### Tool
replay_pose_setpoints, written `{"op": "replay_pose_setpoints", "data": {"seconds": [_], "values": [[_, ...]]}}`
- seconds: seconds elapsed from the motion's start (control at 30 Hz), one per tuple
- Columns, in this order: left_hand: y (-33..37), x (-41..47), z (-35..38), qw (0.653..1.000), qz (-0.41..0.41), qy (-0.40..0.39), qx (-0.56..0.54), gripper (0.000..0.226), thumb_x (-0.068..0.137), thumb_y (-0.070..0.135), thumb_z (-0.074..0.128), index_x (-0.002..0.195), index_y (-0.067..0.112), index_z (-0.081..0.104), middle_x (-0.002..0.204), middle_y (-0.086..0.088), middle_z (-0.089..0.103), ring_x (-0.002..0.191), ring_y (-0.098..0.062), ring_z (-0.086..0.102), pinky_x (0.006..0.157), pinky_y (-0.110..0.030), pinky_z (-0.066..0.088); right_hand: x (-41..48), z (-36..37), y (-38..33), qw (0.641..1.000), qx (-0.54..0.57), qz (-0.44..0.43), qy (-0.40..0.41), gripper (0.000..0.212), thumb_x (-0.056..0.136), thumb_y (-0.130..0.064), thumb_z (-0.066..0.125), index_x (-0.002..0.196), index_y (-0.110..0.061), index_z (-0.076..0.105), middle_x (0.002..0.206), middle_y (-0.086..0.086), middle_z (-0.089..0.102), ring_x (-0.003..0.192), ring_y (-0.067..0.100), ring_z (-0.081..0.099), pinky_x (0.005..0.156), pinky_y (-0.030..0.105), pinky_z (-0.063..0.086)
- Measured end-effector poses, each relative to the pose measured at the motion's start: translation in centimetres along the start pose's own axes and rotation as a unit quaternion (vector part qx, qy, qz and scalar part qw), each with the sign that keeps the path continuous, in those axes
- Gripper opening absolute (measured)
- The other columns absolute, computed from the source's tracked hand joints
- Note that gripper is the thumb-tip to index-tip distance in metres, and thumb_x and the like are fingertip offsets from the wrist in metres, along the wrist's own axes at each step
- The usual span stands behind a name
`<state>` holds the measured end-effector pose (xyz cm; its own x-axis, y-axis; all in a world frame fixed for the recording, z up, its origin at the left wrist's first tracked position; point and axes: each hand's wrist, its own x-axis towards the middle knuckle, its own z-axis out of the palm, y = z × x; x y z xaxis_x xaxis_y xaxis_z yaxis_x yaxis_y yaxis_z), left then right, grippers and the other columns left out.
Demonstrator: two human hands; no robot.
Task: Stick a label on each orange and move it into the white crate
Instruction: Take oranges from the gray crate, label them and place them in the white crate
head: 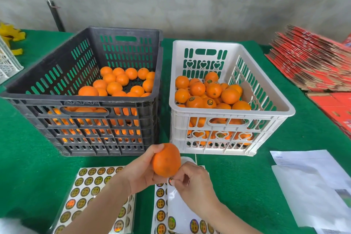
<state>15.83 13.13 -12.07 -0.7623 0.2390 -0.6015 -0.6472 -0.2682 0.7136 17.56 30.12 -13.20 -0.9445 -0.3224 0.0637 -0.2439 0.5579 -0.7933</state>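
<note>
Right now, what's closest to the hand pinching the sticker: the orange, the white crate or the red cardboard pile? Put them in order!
1. Orange: right beside the right hand, on its left.
2. White crate: just behind.
3. Red cardboard pile: far back right.

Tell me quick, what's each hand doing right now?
Left hand: gripping an orange.
Right hand: pinching a round label just under the orange.

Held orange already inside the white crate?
No, the left hand holds the round orange fruit in front of the white slotted plastic crate, while the right hand pinches a round gold label beside it.
</note>
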Motion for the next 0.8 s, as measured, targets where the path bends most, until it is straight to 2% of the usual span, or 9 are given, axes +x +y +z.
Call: {"op": "replay_pose_setpoints", "data": {"seconds": [0.1,0.2,0.27,0.33,0.4,0.47,0.6,0.7,0.8], "values": [[0.3,0.1,-0.3,0.998,-0.008,0.021,0.06,0.077,0.06,0.057,0.064,0.125,0.018,0.048,0.115,-0.017,0.064,0.095,-0.028,0.065,0.084,-0.036,0.053,-0.6,0.0,0.2,0.997,0.068,0.037,0.011,0.02,0.079,-0.008,0.07,0.064,-0.015,0.059,0.069,0.002,0.06,0.063,0.009,0.05,0.06,0.025,0.045],[0.4,-0.3,-0.8,0.981,0.006,0.052,0.185,0.077,0.06,0.054,0.074,0.125,0.02,0.049,0.121,-0.007,0.059,0.112,-0.023,0.055,0.103,-0.039,0.04,-0.8,-0.8,0.4,0.982,0.144,0.118,0.02,0.018,0.083,-0.006,0.066,0.068,-0.016,0.062,0.073,0.004,0.063,0.066,0.001,0.051,0.063,0.013,0.043],[0.5,-0.8,-1.0,0.961,0.026,0.063,0.268,0.064,0.062,0.052,0.079,0.116,0.027,0.054,0.116,0.001,0.06,0.108,-0.017,0.054,0.098,-0.034,0.036,-0.4,-1.8,0.4,0.964,0.206,0.164,0.038,0.018,0.084,-0.002,0.063,0.07,-0.013,0.066,0.072,-0.002,0.064,0.067,-0.003,0.053,0.07,0.01,0.042],[0.5,-1.2,-1.0,0.952,0.062,0.067,0.294,0.058,0.066,0.044,0.081,0.115,0.029,0.054,0.113,0.003,0.06,0.103,-0.013,0.056,0.088,-0.028,0.039,0.0,-2.9,0.1,0.945,0.267,0.182,0.038,0.021,0.085,-0.001,0.062,0.07,-0.014,0.067,0.072,-0.008,0.066,0.074,0.003,0.057,0.078,0.018,0.044],[0.4,-1.6,-0.8,0.958,0.101,0.044,0.266,0.067,0.062,0.037,0.085,0.12,0.027,0.053,0.116,-0.003,0.061,0.1,-0.018,0.062,0.081,-0.026,0.048,0.5,-3.9,-0.8,0.937,0.306,0.17,0.022,0.024,0.085,-0.002,0.062,0.067,-0.017,0.067,0.088,-0.005,0.07,0.087,0.009,0.06,0.081,0.023,0.043],[0.4,-2.0,-0.3,0.98,0.119,0.002,0.161,0.078,0.053,0.033,0.082,0.124,0.022,0.051,0.117,-0.012,0.061,0.091,-0.025,0.068,0.074,-0.029,0.053,0.9,-4.8,-1.9,0.94,0.315,0.133,-0.012,0.032,0.085,-0.002,0.062,0.062,-0.024,0.066,0.105,-0.005,0.067,0.099,0.005,0.059,0.081,0.019,0.042],[0.8,-2.2,1.3,0.994,0.083,-0.065,-0.039,0.103,0.038,0.041,0.092,0.127,0.012,0.049,0.096,-0.017,0.067,0.071,-0.028,0.063,0.061,-0.03,0.054,1.6,-5.8,-3.9,0.956,0.28,0.066,-0.062,0.027,0.086,-0.003,0.061,0.068,-0.022,0.065,0.116,-0.004,0.058,0.096,-0.006,0.056,0.073,0.007,0.042],[1.1,-2.2,2.1,0.992,0.07,-0.079,-0.063,0.105,0.037,0.048,0.091,0.125,0.01,0.049,0.088,-0.016,0.066,0.066,-0.026,0.06,0.058,-0.029,0.052,1.9,-5.9,-4.7,0.971,0.229,0.023,-0.069,0.021,0.088,-0.005,0.059,0.074,-0.02,0.062,0.116,-0.005,0.053,0.104,0.004,0.054,0.087,0.02,0.045],[1.3,-2.4,2.5,0.993,0.071,-0.08,-0.059,0.086,0.05,0.044,0.082,0.123,0.012,0.05,0.084,-0.014,0.067,0.064,-0.024,0.058,0.059,-0.03,0.049,2.2,-5.8,-5.0,0.982,0.178,0.012,-0.064,0.02,0.089,-0.009,0.059,0.075,-0.023,0.06,0.116,-0.01,0.05,0.11,0.006,0.051,0.098,0.031,0.043]]}}
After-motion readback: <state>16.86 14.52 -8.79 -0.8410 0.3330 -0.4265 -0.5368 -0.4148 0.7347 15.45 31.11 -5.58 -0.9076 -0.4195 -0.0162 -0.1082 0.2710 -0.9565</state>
